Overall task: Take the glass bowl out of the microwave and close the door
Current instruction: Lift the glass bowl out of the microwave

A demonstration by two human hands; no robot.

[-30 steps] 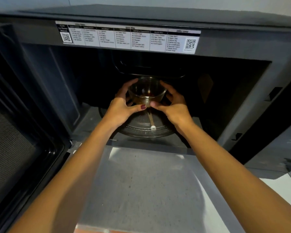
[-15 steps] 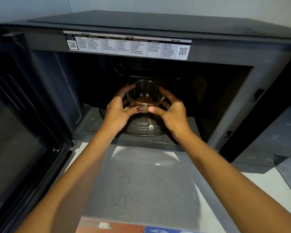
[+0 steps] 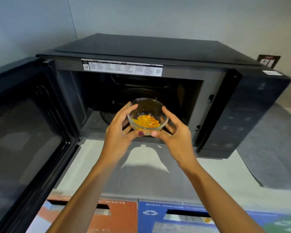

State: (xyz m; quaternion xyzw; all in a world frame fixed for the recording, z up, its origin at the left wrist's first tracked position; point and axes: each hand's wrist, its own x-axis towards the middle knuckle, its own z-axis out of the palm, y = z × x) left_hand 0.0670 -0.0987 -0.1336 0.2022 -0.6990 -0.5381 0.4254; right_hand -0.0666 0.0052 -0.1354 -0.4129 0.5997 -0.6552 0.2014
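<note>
A small clear glass bowl (image 3: 147,105) with orange-yellow food in it hangs at the mouth of the black microwave (image 3: 141,47), above the front sill. My left hand (image 3: 119,130) cups its left side and my right hand (image 3: 175,133) its right side, thumbs meeting under the near rim. The microwave door (image 3: 22,132) stands swung wide open to the left. Part of the glass turntable (image 3: 107,116) shows inside, behind my left hand.
The microwave stands on a white counter (image 3: 141,174) against a grey wall. A grey mat (image 3: 267,148) lies to the right of it. Below the counter's front edge are an orange waste bin front (image 3: 118,216) and a blue recycling bin front (image 3: 171,217) with slots.
Both hands have drawn the bowl from over the turntable out to the microwave's opening. My head has pulled back, so the whole microwave and the bins below are now in view.
</note>
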